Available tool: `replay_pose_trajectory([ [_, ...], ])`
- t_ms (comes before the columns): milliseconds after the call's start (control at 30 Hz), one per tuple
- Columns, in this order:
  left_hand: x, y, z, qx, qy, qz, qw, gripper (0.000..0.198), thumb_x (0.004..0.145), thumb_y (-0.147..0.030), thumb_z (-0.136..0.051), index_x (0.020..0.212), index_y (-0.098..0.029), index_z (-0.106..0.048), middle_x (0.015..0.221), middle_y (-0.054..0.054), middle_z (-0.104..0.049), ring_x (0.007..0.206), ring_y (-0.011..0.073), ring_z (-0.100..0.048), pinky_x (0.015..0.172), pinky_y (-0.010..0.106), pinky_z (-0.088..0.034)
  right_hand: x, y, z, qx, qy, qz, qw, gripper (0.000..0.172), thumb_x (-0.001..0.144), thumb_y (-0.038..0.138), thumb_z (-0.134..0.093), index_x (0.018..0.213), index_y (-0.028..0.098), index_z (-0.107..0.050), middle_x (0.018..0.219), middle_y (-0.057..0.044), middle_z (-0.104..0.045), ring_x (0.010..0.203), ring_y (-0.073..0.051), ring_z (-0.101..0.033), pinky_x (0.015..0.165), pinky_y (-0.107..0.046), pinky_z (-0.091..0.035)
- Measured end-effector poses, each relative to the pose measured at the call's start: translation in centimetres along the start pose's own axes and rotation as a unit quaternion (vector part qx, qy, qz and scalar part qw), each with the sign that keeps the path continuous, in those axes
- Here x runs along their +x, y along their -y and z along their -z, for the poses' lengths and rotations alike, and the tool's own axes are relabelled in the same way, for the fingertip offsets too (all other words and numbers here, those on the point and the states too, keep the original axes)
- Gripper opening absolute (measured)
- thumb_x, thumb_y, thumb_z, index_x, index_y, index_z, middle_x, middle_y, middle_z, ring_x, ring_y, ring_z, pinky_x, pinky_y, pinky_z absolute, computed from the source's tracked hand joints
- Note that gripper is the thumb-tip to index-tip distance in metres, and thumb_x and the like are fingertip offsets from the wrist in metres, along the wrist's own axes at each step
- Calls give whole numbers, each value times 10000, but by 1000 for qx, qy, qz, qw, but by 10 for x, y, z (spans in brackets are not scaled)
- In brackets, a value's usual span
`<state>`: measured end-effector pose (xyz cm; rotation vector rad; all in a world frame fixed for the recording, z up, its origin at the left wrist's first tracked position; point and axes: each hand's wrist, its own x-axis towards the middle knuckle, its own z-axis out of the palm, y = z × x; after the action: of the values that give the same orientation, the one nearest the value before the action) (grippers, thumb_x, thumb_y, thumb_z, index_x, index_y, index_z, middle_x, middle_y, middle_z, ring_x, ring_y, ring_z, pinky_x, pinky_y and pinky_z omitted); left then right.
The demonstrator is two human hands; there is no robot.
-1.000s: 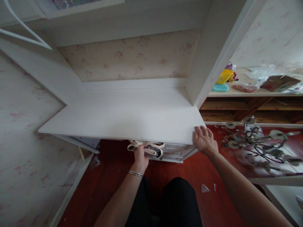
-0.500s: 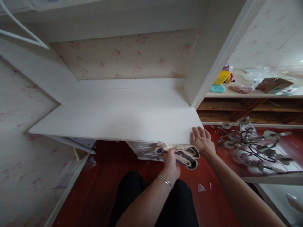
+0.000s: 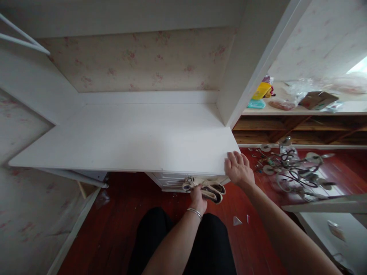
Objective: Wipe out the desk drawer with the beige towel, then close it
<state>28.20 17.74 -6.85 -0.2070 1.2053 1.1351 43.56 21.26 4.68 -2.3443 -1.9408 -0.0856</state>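
My left hand [image 3: 197, 196] is closed round a folded cloth [image 3: 213, 191], cream with dark grey inside its folds. It holds the cloth just below the front edge of a white desk [image 3: 137, 141], in front of a white drawer unit [image 3: 169, 181]. At the desk's front right corner, my right hand [image 3: 239, 168] lies palm down on the top, its fingers stretched out over the surface. Part of the drawer unit is hidden behind the cloth and the left hand.
A chandelier [image 3: 298, 168] with curved arms lies on the red wooden floor [image 3: 114, 225] to the right. Behind it, a low shelf [image 3: 258, 124] carries a yellow container [image 3: 261, 91], a cardboard box [image 3: 318, 100] and plastic bags. White wires [image 3: 25, 40] hang at upper left.
The left hand and the cloth have moved slightly down and away, under the desk's front edge. The view has shifted a little; the right hand keeps its place on the desk corner.
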Motion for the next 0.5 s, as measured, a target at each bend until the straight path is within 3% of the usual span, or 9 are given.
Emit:
replay_pose_trajectory([
  [133,12,-28,26,-42,-38,-74,996,197,676,-110,-635,836,-170,-536,752,11,-644,658,157,-651,695,315,-539,0,1,-1,6,-3,-6,1000,497,947,395,-265,1415,251,-344,1497,-76,-307,1358,-306,-241,1048,-502,-335],
  [300,19,-88,54,-67,-79,-139,985,213,694,-65,-584,874,-173,-549,748,-7,-646,662,139,-649,675,279,-536,2,2,0,10,-2,-25,1000,490,946,407,-255,1402,266,-366,1481,-63,-335,1346,-288,-259,1058,-484,-336],
  [400,12,-123,63,-63,-61,-147,985,225,672,-47,-590,862,-164,-564,740,0,-653,652,147,-649,657,280,-536,1,1,0,13,-2,-11,1000,489,940,407,-264,1395,266,-374,1481,-57,-337,1350,-281,-250,1076,-475,-315],
  [500,-5,-142,64,-47,-30,-155,986,257,626,-30,-617,853,-146,-590,754,28,-669,664,182,-662,660,319,-547,1,1,0,26,-6,-13,1000,495,947,417,-228,1390,260,-382,1468,-67,-350,1354,-270,-245,1092,-466,-295],
])
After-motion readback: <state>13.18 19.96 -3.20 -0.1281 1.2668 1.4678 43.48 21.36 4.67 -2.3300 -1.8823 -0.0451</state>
